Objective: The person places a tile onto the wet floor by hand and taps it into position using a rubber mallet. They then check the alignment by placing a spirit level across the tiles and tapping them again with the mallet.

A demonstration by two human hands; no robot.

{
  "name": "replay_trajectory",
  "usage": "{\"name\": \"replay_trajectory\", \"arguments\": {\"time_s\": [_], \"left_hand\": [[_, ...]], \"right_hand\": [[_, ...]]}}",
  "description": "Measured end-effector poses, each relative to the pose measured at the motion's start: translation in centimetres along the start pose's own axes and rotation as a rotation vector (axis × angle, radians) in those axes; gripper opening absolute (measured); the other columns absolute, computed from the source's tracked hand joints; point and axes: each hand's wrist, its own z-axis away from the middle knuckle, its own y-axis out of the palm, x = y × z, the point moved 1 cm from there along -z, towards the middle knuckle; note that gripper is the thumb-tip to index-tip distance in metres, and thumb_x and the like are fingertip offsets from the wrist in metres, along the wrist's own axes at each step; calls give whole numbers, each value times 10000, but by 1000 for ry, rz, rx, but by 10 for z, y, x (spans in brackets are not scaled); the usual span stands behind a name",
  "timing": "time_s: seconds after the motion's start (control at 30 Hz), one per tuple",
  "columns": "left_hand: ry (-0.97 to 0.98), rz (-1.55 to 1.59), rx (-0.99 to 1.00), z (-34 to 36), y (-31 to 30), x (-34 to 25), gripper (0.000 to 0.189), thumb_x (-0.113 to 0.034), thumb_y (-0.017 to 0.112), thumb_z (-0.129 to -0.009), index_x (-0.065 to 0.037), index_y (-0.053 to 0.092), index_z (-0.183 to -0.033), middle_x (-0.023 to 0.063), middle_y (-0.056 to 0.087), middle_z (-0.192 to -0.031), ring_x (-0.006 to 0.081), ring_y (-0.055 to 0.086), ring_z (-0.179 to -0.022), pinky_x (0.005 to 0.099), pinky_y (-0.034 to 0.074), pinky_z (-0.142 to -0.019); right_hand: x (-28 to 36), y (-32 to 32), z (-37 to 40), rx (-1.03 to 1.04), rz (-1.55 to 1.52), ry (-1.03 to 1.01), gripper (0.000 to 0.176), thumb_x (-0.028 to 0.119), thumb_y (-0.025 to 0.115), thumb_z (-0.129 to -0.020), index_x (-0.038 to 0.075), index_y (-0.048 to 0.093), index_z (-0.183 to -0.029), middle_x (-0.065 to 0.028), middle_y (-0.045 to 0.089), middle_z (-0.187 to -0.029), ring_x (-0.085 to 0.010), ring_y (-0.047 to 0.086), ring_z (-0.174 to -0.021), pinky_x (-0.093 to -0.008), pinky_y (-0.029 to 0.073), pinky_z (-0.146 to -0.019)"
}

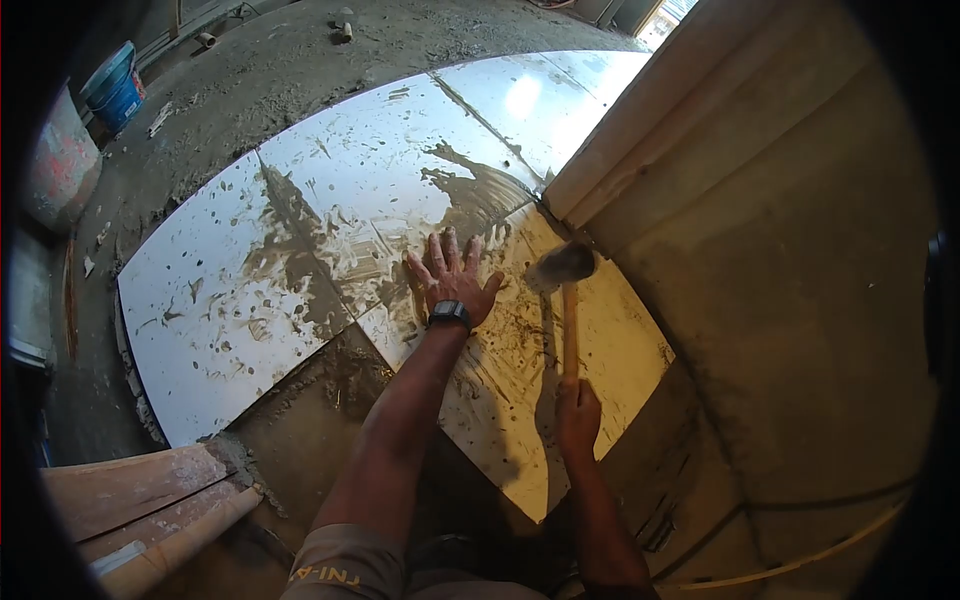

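My left hand (pixel 454 277) lies flat with fingers spread on a large white floor tile (pixel 610 375) smeared with wet mortar. A dark watch (pixel 449 313) is on that wrist. My right hand (pixel 578 415) is wrapped round the wooden handle of a rubber mallet (pixel 570 330). Its dark head (pixel 566 262), slightly blurred, is over the tile's far right part, near the wooden boards. Along the far and left edges of this tile run other mortar-splashed tiles (pixel 200 290), with grey mud on the seams.
Wooden boards (pixel 720 110) stand along the right side, beside a concrete surface (pixel 820 330). Planks (pixel 140 490) lie at lower left. A blue bucket (pixel 113 90) and a stained whitish container (pixel 62 160) stand at far left, near rough mortar ground (pixel 270 70). A yellow hose-like line (pixel 800 565) curves at lower right.
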Motion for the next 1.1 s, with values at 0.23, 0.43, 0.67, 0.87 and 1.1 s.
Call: {"name": "replay_trajectory", "arguments": {"time_s": [0.23,0.43,0.67,0.87,1.1], "left_hand": [[-9,1,25,0,-3,-2,796,-665,412,-942,-241,246,-1595,152,98,-1673,369,-28,-1542,699,-121,-1142],[-20,1,52,1,0,1,784,-664,396,-950,-242,248,-1594,148,110,-1672,363,-10,-1542,697,-110,-1144],[-10,-8,16,-1,1,-1,784,-663,394,-951,-237,250,-1594,138,116,-1673,352,9,-1543,689,-106,-1150],[1,-20,9,-1,4,0,789,-666,394,-950,-233,248,-1594,140,120,-1671,348,18,-1543,684,-94,-1157],[0,-28,40,-3,0,1,790,-687,357,-953,-253,224,-1599,135,105,-1675,353,20,-1544,696,-59,-1158]], "right_hand": [[16,23,-58,-73,107,-102,397,382,443,-1054,0,544,-1009,-152,570,-717,-279,580,-633,-425,448,-596],[17,34,-65,6,334,-28,355,352,415,-1064,21,542,-1044,-153,578,-708,-308,576,-584,-450,447,-570],[20,24,-61,-59,107,-96,412,390,442,-1059,18,587,-956,-115,532,-695,-239,510,-600,-415,428,-601],[21,21,-45,-149,-22,-130,398,381,432,-1067,25,565,-950,-60,508,-680,-168,502,-603,-359,421,-578],[20,29,-68,-36,354,-61,472,448,397,-1055,12,556,-970,-188,620,-756,-356,614,-654,-490,471,-628]]}}
